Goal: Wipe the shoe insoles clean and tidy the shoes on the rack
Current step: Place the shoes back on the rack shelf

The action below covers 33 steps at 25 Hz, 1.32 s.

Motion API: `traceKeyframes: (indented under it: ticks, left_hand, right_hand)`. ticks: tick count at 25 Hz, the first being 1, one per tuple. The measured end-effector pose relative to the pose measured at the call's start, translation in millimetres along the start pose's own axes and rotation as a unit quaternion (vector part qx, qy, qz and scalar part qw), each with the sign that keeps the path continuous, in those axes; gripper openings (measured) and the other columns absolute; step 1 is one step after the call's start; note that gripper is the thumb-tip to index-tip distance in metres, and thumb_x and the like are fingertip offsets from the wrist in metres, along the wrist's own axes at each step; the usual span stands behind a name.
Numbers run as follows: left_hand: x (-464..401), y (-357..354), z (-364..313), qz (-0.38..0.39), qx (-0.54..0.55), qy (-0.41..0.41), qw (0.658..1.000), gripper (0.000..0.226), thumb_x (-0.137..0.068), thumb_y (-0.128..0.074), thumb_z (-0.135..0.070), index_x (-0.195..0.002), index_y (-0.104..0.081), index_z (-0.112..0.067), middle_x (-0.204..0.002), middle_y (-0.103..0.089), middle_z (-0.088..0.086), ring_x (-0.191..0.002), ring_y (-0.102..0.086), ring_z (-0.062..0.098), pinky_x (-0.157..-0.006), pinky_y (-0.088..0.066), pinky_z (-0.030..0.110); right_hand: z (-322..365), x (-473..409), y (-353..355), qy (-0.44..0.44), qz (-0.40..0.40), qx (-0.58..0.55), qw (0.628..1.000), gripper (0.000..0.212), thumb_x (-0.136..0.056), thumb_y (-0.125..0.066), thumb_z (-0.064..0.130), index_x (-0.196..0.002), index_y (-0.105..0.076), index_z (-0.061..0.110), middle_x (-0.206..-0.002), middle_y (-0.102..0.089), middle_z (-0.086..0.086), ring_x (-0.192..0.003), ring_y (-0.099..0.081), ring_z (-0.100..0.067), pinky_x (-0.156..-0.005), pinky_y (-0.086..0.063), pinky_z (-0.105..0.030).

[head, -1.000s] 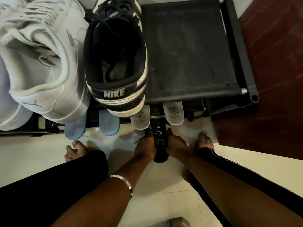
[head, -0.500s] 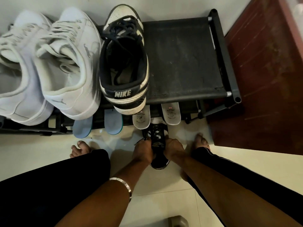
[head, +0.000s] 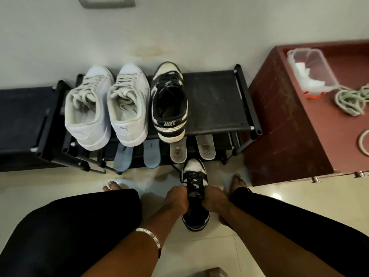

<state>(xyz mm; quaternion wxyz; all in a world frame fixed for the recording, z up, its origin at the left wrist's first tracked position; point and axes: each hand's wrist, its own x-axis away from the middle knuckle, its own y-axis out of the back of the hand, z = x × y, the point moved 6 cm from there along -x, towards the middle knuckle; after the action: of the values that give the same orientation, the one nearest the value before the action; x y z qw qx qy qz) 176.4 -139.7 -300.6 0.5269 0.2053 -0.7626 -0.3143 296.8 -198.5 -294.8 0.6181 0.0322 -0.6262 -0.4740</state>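
A black-and-white Nike sneaker [head: 195, 193] is held over the pale floor tiles, just near of the shoe rack [head: 217, 100], toe pointing away towards it. It is gripped at the collar from both sides: the left hand [head: 176, 197] on its left edge, the right hand [head: 214, 197] on its right, fingers curled into the opening by the laces. The fingertips are hidden inside the shoe.

The shoe is judged light and fairly stiff at sole and heel, soft at the tongue and collar, so a hold at the heel counter or both collar edges should carry it steadily; loose laces could trail. Its mate [head: 169, 102] stands on the top shelf beside two white Puma sneakers [head: 107, 104], with bare shelf to its right. Four insoles [head: 177, 150] lean against the lower tier.
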Motion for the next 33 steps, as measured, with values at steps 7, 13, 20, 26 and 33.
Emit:
traceKeyframes:
  ticks: [7, 13, 20, 26, 33]
  left_hand:
    - [57.2, 35.1, -11.3, -0.02, -0.008, -0.031, 0.999, 0.027, -0.093, -0.05, -0.02, -0.115, -0.066, -0.016, -0.117, -0.068, 0.011, -0.108, -0.065, 0.03, -0.09, -0.052, 0.036]
    - [102.7, 61.7, -18.3, -0.032, -0.002, -0.06, 0.998, 0.029, -0.092, -0.052, -0.02, -0.117, -0.066, -0.013, -0.119, -0.067, 0.014, -0.111, -0.064, 0.033, -0.091, -0.052, 0.038]
    - [147.9, 92.2, -38.4, -0.066, -0.022, -0.096, 0.993, 0.027, -0.09, -0.054, -0.018, -0.113, -0.066, -0.01, -0.117, -0.067, 0.015, -0.111, -0.063, 0.034, -0.088, -0.051, 0.037]
    - [179.3, 128.9, -62.0, -0.088, -0.048, -0.126, 0.987, 0.022, -0.089, -0.054, -0.011, -0.105, -0.067, -0.002, -0.11, -0.069, 0.018, -0.104, -0.065, 0.035, -0.083, -0.051, 0.038]
    - [192.1, 173.5, -83.2, -0.114, -0.022, -0.155, 0.981, 0.023, -0.088, -0.055, -0.01, -0.107, -0.066, -0.003, -0.108, -0.07, 0.017, -0.1, -0.067, 0.032, -0.087, -0.056, 0.038]
  right_hand:
    - [17.7, 63.8, 32.3, 0.019, -0.022, 0.003, 1.0, 0.032, -0.092, -0.055, 0.02, -0.118, -0.062, 0.003, -0.121, -0.064, -0.016, -0.114, -0.06, -0.033, -0.091, -0.047, -0.034]
    - [28.1, 114.1, 49.3, 0.004, -0.017, -0.003, 1.0, 0.028, -0.089, -0.057, 0.017, -0.111, -0.065, 0.002, -0.115, -0.067, -0.016, -0.102, -0.066, -0.03, -0.071, -0.05, -0.029]
    - [30.3, 164.3, 79.4, 0.013, -0.032, -0.024, 0.999, 0.011, -0.089, -0.056, 0.019, -0.088, -0.061, 0.009, -0.093, -0.067, -0.015, -0.072, -0.067, -0.025, -0.058, -0.055, -0.029]
    - [30.0, 196.9, 114.3, -0.003, -0.065, -0.033, 0.997, 0.01, -0.087, -0.058, 0.014, -0.084, -0.062, 0.005, -0.081, -0.064, -0.013, -0.049, -0.059, -0.019, -0.038, -0.048, -0.022]
    - [35.3, 224.6, 162.0, 0.009, -0.108, -0.028, 0.994, 0.021, -0.089, -0.057, 0.017, -0.105, -0.064, 0.004, -0.096, -0.065, -0.013, -0.087, -0.069, -0.027, -0.071, -0.058, -0.03]
